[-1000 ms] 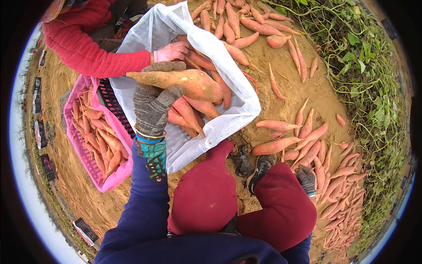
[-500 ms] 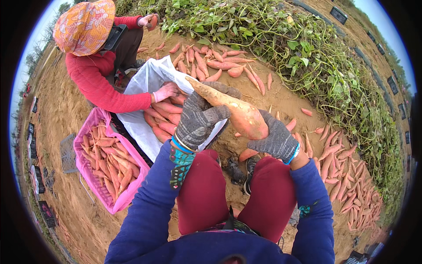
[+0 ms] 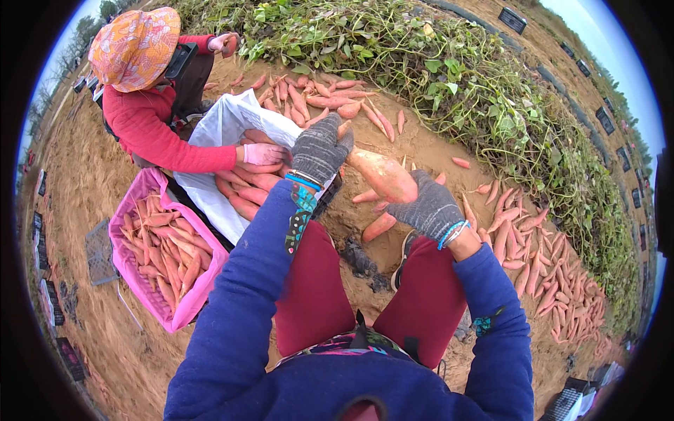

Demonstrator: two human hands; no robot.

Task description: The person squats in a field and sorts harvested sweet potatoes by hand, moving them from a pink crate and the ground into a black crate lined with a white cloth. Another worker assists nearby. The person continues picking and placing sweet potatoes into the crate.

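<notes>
A large, tapering sweet potato is held up in front of me between both hands. My left hand, in a grey knit glove, is closed round its narrow end, which is mostly hidden by the fingers. My right hand, gloved alike, grips the thick end. Just left of my left hand stands a white-lined crate with sweet potatoes in it. A co-worker's hand in a pink glove rests on those.
A pink-lined crate full of sweet potatoes stands at left, near the co-worker in red. Loose sweet potatoes lie ahead, with a bigger heap at right. Cut vines form a bank beyond.
My left hand has shifted forward and turned over, now wrapping the sweet potato's narrow end. The right hand keeps its grip on the thick end. The co-worker's far hand has dipped slightly.
</notes>
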